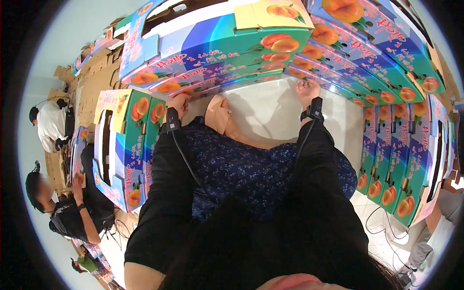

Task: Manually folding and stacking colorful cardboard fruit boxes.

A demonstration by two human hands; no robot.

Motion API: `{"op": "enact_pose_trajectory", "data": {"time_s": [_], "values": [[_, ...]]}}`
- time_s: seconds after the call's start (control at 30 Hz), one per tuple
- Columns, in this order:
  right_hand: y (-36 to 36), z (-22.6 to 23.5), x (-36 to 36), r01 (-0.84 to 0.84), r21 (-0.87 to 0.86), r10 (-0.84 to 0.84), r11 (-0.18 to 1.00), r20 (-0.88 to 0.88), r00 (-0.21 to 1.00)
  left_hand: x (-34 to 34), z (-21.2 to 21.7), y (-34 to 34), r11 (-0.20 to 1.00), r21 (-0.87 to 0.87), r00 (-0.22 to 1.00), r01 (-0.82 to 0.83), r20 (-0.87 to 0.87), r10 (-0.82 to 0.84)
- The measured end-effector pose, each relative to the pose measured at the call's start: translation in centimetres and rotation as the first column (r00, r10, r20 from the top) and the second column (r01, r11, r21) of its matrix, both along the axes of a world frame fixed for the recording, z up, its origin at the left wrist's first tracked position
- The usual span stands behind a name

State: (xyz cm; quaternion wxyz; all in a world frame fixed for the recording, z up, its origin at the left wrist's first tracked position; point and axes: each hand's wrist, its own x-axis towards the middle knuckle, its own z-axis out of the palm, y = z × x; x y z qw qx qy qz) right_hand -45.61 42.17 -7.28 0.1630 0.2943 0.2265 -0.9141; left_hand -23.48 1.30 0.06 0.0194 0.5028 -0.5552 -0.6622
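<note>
A stack of printed fruit cartons [212,58], blue, green and purple with peach pictures, stands in front of me, its top carton having a cut-out handle slot. My left hand [179,104] is closed, its bent fingers at the stack's lower left edge; the fingertips are partly hidden. Farther right, my right hand [307,92] is turned palm up with its fingers loosely bent and apart. Nothing lies in that palm. Its fingertips come close to a second carton stack [348,58] at the far right; whether they touch it I cannot tell.
More carton stacks stand close on my left [137,145] and right [401,154]. My sandalled foot [220,116] is beside the front stack. At left, a person in black [72,212] handles a carton; another in white [50,125] is beyond. Cables [386,232] lie at right.
</note>
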Motion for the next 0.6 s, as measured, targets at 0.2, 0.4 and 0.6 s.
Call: {"op": "enact_pose_trajectory", "data": {"time_s": [0.2,0.4,0.6], "values": [[-0.8,1.0,0.6,-0.132,0.173,0.113,0.976,0.115,0.987,0.3,-0.9,-1.2,0.997,0.05,0.998,-0.065,0.011,0.064],[-0.4,1.0,0.8,-0.135,0.197,0.103,0.971,0.162,0.981,-0.4,0.2,0.0,0.998,0.057,0.998,-0.041,0.057,0.038],[-0.9,1.0,1.1,-0.21,0.175,0.186,0.962,0.143,0.972,0.5,-0.5,-0.8,0.999,0.047,1.0,0.008,-0.011,-0.007]]}}
